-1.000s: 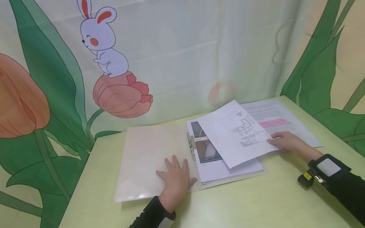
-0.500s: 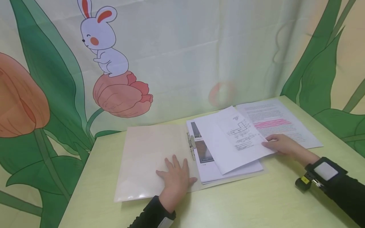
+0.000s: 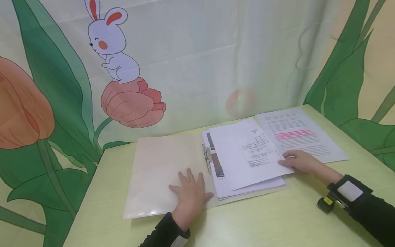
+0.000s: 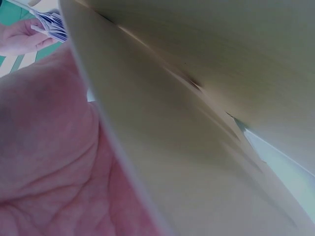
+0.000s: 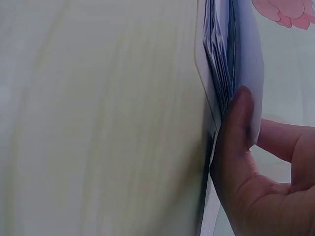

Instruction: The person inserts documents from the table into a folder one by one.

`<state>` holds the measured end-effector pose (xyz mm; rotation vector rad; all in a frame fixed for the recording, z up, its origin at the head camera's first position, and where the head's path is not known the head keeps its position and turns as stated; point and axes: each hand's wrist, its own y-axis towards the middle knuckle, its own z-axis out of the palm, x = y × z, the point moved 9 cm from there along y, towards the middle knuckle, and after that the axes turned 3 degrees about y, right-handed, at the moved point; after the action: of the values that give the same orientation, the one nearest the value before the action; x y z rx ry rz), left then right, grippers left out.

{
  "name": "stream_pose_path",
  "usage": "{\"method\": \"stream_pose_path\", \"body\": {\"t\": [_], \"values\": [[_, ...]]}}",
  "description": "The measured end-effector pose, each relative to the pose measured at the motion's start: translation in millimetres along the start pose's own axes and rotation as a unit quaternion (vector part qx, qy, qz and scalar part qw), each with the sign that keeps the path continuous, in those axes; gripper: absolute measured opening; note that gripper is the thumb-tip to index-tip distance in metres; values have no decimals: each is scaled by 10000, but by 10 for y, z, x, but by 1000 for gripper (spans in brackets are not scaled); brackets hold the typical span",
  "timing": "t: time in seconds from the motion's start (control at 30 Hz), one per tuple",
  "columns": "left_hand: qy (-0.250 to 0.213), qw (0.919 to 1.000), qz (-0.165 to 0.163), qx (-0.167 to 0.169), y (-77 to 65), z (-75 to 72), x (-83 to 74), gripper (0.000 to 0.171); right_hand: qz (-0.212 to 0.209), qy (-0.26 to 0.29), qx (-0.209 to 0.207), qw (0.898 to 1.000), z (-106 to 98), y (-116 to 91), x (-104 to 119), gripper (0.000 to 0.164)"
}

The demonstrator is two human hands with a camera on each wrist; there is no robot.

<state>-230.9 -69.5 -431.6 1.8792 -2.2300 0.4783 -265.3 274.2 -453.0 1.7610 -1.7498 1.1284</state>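
Note:
An open folder (image 3: 160,171) lies on the table, its pale cover spread to the left. My left hand (image 3: 189,195) rests flat on that cover with the fingers spread. Beside the fold, a metal clip (image 3: 206,158) stands at the left edge of a stack of papers (image 3: 220,188). My right hand (image 3: 300,162) pinches the right corner of a sheet with a line drawing (image 3: 243,161), which lies over most of the stack. In the right wrist view the thumb (image 5: 238,110) is on one side of the sheet (image 5: 253,73), with fingers on the other.
A printed page with pink highlighting (image 3: 308,137) lies at the back right of the table (image 3: 240,223), partly under the drawing sheet. Behind the table hangs a cloth (image 3: 197,68) with a rabbit and flowers.
My right hand has moved left and toward me with the drawing sheet, which now covers more of the photos on the page beneath. The left hand stays in place.

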Motion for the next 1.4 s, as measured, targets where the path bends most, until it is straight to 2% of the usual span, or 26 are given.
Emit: {"method": "stream_pose_path", "body": {"t": [0.37, 0.77, 0.97, 1.2, 1.4], "values": [[-48, 9999, -29, 85, 7, 7, -4, 78, -136, -111, -9, 9998, 67, -29, 66, 42], [-49, 10000, -41, 49, 10, 0, 1, 78, -169, -537, -39, 9984, 74, -56, 123, 53], [-31, 10000, -33, 51, 13, 7, -2, 78, -96, -477, -13, 9988, 92, -44, 112, 54], [-9, 10000, -39, 60, 15, 16, -2, 78, -186, -399, 93, 9990, 132, -48, 155, 43], [-21, 10000, -29, 60, 9, 21, -5, 78, -87, -386, 243, 9989, 202, -59, 179, 39]]}}
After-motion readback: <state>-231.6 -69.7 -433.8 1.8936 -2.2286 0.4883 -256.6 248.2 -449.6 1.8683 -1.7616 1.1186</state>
